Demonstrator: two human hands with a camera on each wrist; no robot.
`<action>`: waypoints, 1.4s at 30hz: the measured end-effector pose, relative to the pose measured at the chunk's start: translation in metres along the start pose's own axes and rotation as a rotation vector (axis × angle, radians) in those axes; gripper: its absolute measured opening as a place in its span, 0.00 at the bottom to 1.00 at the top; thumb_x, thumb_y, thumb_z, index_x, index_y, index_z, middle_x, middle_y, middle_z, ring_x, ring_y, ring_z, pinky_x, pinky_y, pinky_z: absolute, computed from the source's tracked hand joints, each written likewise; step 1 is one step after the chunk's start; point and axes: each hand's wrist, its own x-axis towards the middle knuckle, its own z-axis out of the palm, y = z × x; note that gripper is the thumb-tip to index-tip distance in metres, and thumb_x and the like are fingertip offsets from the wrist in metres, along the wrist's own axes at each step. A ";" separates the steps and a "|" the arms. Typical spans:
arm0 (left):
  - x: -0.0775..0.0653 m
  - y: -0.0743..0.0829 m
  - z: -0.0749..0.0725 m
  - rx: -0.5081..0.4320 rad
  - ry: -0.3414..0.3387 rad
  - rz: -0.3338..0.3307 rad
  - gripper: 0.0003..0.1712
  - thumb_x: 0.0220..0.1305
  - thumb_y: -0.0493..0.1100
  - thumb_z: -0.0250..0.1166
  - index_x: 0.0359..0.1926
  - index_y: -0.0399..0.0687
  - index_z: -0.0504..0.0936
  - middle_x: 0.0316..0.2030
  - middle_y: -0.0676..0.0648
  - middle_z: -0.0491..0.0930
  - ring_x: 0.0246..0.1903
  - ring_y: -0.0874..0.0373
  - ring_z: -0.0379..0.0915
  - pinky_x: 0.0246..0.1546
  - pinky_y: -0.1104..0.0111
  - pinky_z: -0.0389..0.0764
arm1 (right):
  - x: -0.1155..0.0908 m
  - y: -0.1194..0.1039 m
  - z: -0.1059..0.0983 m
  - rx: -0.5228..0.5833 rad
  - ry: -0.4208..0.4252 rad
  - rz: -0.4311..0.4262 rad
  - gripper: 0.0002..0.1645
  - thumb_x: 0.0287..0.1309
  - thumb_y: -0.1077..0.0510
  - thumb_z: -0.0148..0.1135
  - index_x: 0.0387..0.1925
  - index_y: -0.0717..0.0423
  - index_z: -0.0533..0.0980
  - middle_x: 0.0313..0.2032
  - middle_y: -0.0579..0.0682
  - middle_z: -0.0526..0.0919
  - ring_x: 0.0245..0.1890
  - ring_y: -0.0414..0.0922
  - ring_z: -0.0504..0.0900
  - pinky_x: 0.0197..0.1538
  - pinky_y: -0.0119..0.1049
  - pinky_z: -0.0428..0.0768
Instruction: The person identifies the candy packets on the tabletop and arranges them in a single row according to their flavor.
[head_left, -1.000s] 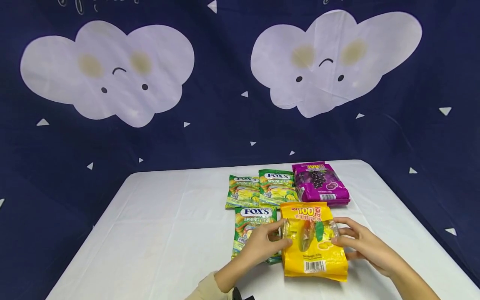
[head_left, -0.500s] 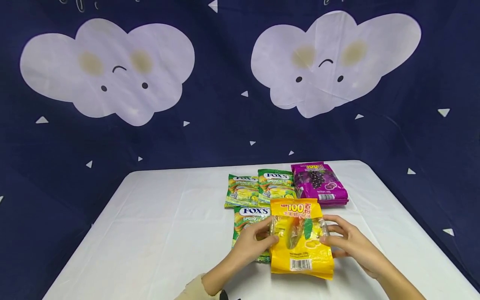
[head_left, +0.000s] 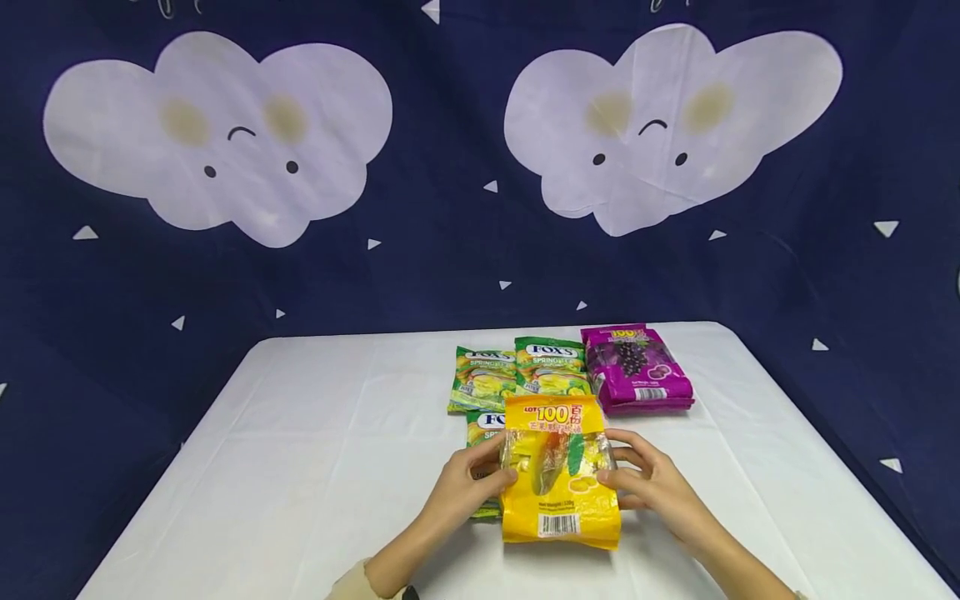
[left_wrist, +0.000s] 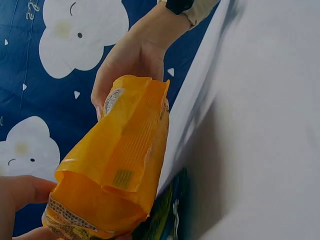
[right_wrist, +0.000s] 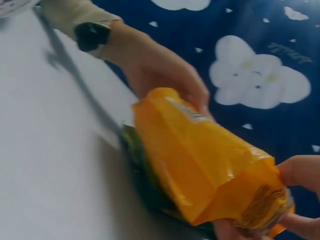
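Note:
A yellow candy bag [head_left: 561, 479] marked "LOT 100" is held between both hands in the head view. My left hand [head_left: 462, 487] grips its left side, thumb on the front face. The right hand [head_left: 658, 490] grips the opposite side, thumb likewise on the front. Both wrist views show the underside of the yellow bag [left_wrist: 117, 150] raised off the table, with a shadow below it. Behind it, a green Fox's candy bag [head_left: 485, 423] is mostly covered by the yellow bag and the left hand.
Two more green Fox's bags, a left one [head_left: 483, 382] and a right one [head_left: 550, 367], lie farther back. Beside them is a purple grape candy bag [head_left: 637, 371], which seems to lie on another purple one. A white cloth [head_left: 300, 467] covers the table; a dark-blue cloud-print curtain [head_left: 442, 275] hangs behind.
Both hands have carried the yellow bag leftward, so it now covers most of the front green Fox's bag. The other bags stay in place.

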 end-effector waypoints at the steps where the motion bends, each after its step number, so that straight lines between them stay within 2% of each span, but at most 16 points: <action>1: -0.002 -0.001 -0.003 0.010 0.009 -0.001 0.35 0.61 0.46 0.67 0.69 0.49 0.68 0.54 0.42 0.78 0.48 0.51 0.76 0.43 0.60 0.81 | 0.001 0.001 0.003 0.011 -0.009 -0.006 0.41 0.56 0.55 0.67 0.68 0.55 0.60 0.58 0.63 0.70 0.46 0.52 0.80 0.42 0.48 0.82; 5: -0.008 -0.004 -0.014 0.022 0.029 -0.007 0.36 0.61 0.46 0.67 0.69 0.46 0.67 0.55 0.42 0.78 0.49 0.50 0.74 0.50 0.55 0.76 | 0.006 0.004 0.014 0.039 -0.055 -0.030 0.42 0.58 0.55 0.66 0.69 0.58 0.58 0.57 0.63 0.71 0.45 0.51 0.81 0.42 0.48 0.83; 9: -0.013 -0.007 -0.024 0.008 0.045 -0.028 0.37 0.61 0.46 0.66 0.69 0.43 0.66 0.55 0.41 0.77 0.51 0.49 0.74 0.50 0.55 0.77 | 0.011 0.003 0.023 0.053 -0.091 -0.045 0.41 0.58 0.56 0.66 0.69 0.58 0.58 0.57 0.63 0.71 0.45 0.51 0.81 0.41 0.48 0.83; 18: -0.016 -0.012 -0.047 -0.027 0.089 -0.049 0.36 0.61 0.45 0.66 0.70 0.45 0.66 0.58 0.40 0.75 0.56 0.45 0.71 0.49 0.57 0.77 | 0.025 -0.002 0.045 0.092 -0.159 -0.074 0.41 0.57 0.58 0.67 0.69 0.58 0.58 0.59 0.65 0.69 0.45 0.53 0.81 0.40 0.50 0.83; 23: -0.017 -0.013 -0.059 -0.060 0.160 -0.074 0.35 0.60 0.42 0.66 0.69 0.46 0.68 0.58 0.39 0.74 0.56 0.45 0.71 0.45 0.60 0.80 | 0.037 -0.005 0.058 0.097 -0.181 -0.097 0.41 0.57 0.58 0.67 0.68 0.59 0.59 0.58 0.64 0.70 0.43 0.51 0.82 0.40 0.50 0.83; 29: -0.017 -0.015 -0.074 -0.065 0.240 -0.081 0.35 0.59 0.41 0.67 0.67 0.47 0.70 0.58 0.39 0.75 0.54 0.47 0.73 0.44 0.60 0.80 | 0.053 -0.007 0.074 0.086 -0.213 -0.128 0.42 0.57 0.58 0.68 0.69 0.59 0.59 0.55 0.63 0.73 0.40 0.50 0.82 0.39 0.49 0.83; 37: -0.012 -0.024 -0.094 -0.095 0.357 -0.123 0.30 0.60 0.39 0.66 0.64 0.48 0.73 0.51 0.39 0.79 0.43 0.53 0.79 0.40 0.64 0.81 | 0.073 -0.012 0.096 0.109 -0.258 -0.126 0.42 0.57 0.59 0.68 0.69 0.58 0.60 0.57 0.64 0.70 0.41 0.52 0.82 0.37 0.49 0.83; 42: -0.010 -0.026 -0.104 -0.107 0.394 -0.118 0.27 0.60 0.36 0.64 0.62 0.46 0.73 0.50 0.37 0.80 0.41 0.53 0.80 0.37 0.66 0.81 | 0.084 -0.014 0.108 0.112 -0.264 -0.119 0.42 0.56 0.57 0.69 0.69 0.57 0.61 0.57 0.64 0.71 0.43 0.52 0.82 0.37 0.49 0.83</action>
